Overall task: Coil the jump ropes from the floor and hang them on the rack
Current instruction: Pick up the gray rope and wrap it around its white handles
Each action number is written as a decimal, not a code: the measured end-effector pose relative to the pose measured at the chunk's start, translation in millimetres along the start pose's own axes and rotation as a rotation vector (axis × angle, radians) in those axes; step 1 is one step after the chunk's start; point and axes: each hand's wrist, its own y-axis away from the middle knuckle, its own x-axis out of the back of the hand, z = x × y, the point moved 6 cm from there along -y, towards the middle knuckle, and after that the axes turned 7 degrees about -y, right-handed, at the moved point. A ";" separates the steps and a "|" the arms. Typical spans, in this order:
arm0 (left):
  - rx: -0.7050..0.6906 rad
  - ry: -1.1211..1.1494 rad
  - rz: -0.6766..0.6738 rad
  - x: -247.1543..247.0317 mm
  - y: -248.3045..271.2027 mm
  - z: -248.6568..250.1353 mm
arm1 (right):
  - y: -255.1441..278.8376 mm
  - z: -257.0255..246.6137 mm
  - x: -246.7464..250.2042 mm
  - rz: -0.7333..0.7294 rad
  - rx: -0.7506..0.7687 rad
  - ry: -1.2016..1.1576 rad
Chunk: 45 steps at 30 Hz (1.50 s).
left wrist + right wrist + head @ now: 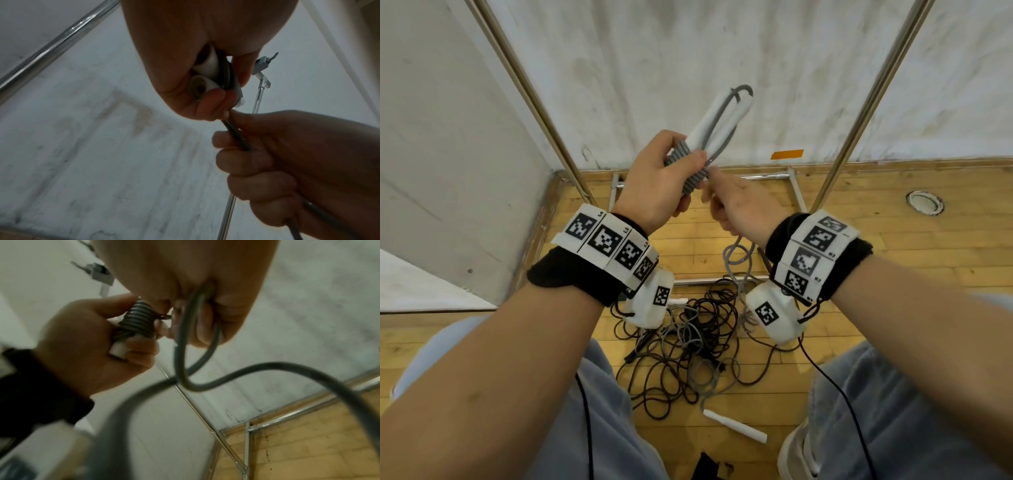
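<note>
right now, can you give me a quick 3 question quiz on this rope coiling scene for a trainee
1. True or false: the left hand grips two white handles held side by side.
2. What does the right hand hold?
A. a white handle
B. the grey rope's free length
C. a rack pole
3. Fill in: the grey rope is wound in tight turns round the ______.

Key
1. True. The left wrist view shows both handle ends inside the fist.
2. B. The fingers curl round the rope, which trails down toward the tangled ropes on the floor.
3. handles. The turns sit just below the left thumb.
</note>
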 end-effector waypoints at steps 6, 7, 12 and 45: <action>0.000 -0.035 0.035 -2.0 -4.1 -1.1 | -0.7 -7.8 5.4 0.115 0.237 0.474; -0.006 -0.040 0.021 -4.8 -3.3 -0.9 | -3.4 -5.0 8.6 0.122 0.192 0.492; -0.035 -0.031 -0.036 -10.0 -2.5 2.3 | -3.9 4.9 -2.8 -0.019 0.003 0.091; -0.169 -1.038 -0.428 -36.9 10.5 -30.3 | 5.8 -34.0 32.8 0.075 0.406 0.829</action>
